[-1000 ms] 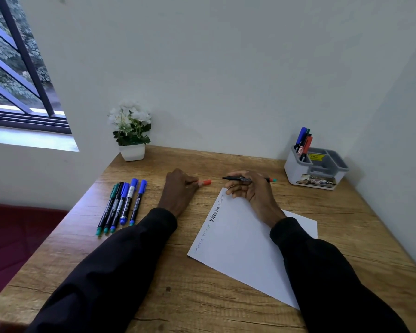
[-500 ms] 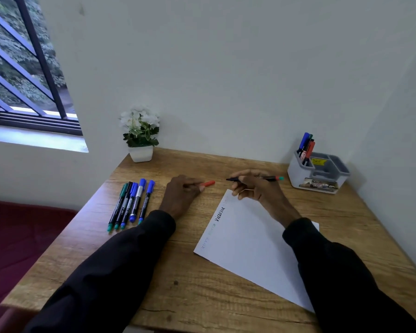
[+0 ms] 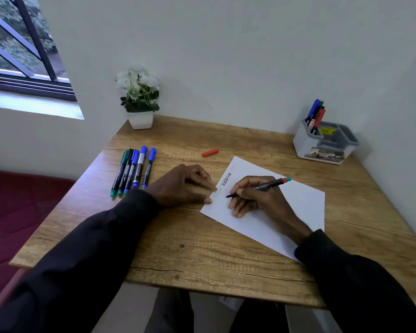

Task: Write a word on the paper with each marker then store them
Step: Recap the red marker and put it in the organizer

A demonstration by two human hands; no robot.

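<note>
A small white pot of white flowers [image 3: 139, 99] is sitting at the far left corner of the wooden desk [image 3: 190, 248], right up against the pale wall [image 3: 226, 56]. A barred window [image 3: 22, 44] is letting daylight in at upper left, greenery showing outside, and a bright sill is running beneath it. Down the left side, something dark red [image 3: 15, 212] is lying below desk level; what it is stays unclear.

A home study corner: wooden desk [image 3: 202, 248], barred window [image 3: 22, 56], potted flowers [image 3: 139, 97].
</note>
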